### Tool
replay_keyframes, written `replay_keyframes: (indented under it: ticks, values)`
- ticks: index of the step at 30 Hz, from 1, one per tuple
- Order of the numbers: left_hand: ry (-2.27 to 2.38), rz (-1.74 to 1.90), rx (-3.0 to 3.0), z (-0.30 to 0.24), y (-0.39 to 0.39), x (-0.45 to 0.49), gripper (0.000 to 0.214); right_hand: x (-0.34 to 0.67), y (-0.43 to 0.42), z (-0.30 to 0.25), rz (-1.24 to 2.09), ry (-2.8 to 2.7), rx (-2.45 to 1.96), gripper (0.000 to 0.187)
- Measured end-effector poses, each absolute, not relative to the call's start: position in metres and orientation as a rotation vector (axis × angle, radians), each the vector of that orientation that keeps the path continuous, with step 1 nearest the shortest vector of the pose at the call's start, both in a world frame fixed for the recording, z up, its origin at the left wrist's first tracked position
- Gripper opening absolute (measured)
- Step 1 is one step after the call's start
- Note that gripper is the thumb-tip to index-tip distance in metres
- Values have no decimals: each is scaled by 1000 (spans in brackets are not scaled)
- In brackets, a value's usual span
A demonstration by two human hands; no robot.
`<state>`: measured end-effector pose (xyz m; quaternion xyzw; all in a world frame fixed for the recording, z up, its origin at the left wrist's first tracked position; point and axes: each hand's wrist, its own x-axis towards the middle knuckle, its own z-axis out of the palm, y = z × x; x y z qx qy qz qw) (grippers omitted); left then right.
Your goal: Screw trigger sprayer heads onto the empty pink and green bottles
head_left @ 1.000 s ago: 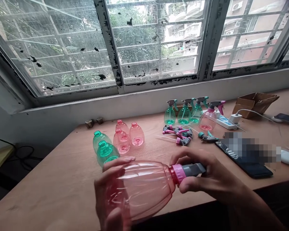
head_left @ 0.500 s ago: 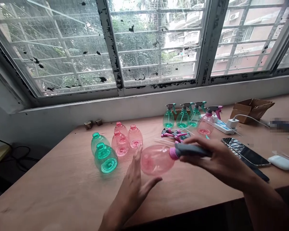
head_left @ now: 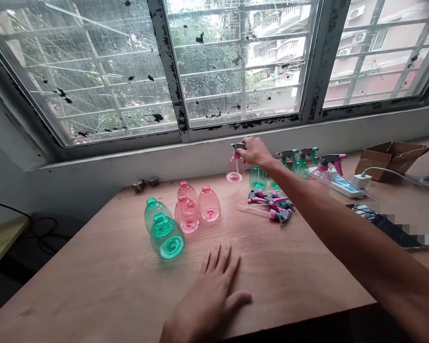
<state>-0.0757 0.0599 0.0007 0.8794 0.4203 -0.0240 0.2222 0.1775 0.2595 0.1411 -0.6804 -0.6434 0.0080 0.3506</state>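
Note:
My right hand [head_left: 255, 151] reaches to the back of the table and is closed on the dark spray head of a pink spray bottle [head_left: 234, 172]. That bottle stands upright beside a green spray bottle [head_left: 258, 178], close to the wall. Flat on the table near its front edge, my left hand [head_left: 214, 286] is open with fingers spread and holds nothing. Ahead and left of it are two green bottles without tops [head_left: 167, 239] and three pink bottles without tops [head_left: 209, 205]. Loose pink-and-grey spray heads with tubes [head_left: 271, 200] lie in a pile below my right forearm.
More green spray bottles [head_left: 302, 166] and another pink spray bottle [head_left: 321, 175] stand behind my right forearm. On the right are a power strip [head_left: 346, 186], a cardboard box [head_left: 391, 162] and a phone [head_left: 393, 228]. Two small dark blocks [head_left: 138, 186] sit at the back left.
My right hand has carried the pink spray bottle from the front middle to the back, where it now stands upright. My left hand has come away from the bottle and down onto the table.

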Motion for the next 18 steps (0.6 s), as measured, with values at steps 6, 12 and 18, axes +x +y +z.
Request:
replay_keyframes:
  ticks: [6,12,18]
  values:
    - [1137,-79,2429,3,61,-80,78,176,303,110,50,-1630,-1983,32]
    - [1101,-8,2417,1,66,-87,80,181,303,98,38,-1581,-2049,33]
    - [1132,85,2404,20,54,-110,71,182,264,117,44,-1628,-1955,45]
